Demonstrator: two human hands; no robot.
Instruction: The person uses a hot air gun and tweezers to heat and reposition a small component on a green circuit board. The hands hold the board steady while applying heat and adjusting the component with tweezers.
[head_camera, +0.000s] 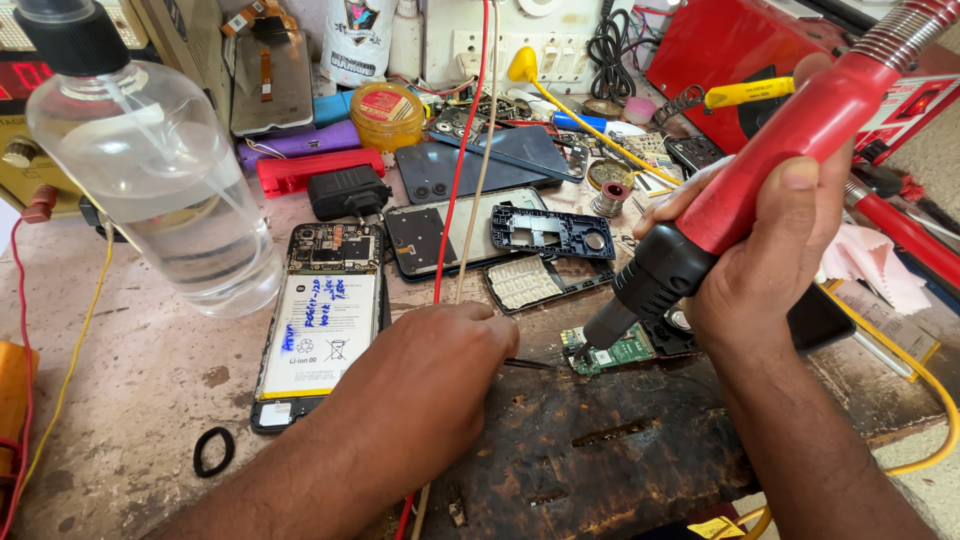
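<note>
Small green circuit board (615, 352) lay at the top edge of a scorched dark wooden block (600, 450), near the middle of the bench. Just above it, pointed down at the board, black nozzle of a red hot-air tool (740, 180), gripped in the right hand (765, 265) with fingers wrapped tight round the handle. Left hand (430, 385) rested knuckles-up on the block, fingers curled in on thin dark tweezers (530, 364), tips reaching toward the board. Beside the left hand, an opened phone with white battery (320, 330) showing. Farther back, a black phone frame (550, 232) and a loose keypad (525, 282). At far left, a clear plastic bottle (160, 180) of liquid. Red wire (462, 150) ran across the bench.
</note>
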